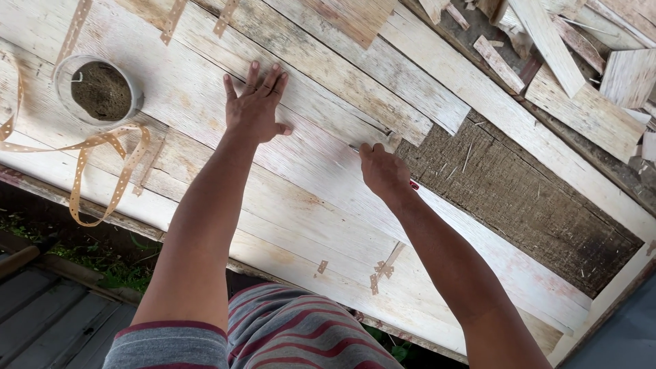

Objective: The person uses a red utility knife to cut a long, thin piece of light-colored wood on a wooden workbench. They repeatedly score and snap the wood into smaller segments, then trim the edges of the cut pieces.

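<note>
Reaching out over the striped shorts (301, 335), both arms stretch across pale wooden sheets (307, 171) that lie on the bench (533, 205). The left hand (256, 106) presses flat on the top sheet with fingers spread open, while the right hand (384, 171) has its fingers closed around a thin tool with a red handle at the sheet's edge. Farther left, a perforated tan strip (102, 178) curls beside a round clear container (99, 90), and wood offcuts (567, 48) pile at the far right.

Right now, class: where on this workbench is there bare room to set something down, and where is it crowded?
Bare: the pale veneer sheet between the jar with its perforated tape and the right hand; also the dark rough board. Crowded: the wood offcuts at upper right. The left hand lies flat on the sheet.
</note>
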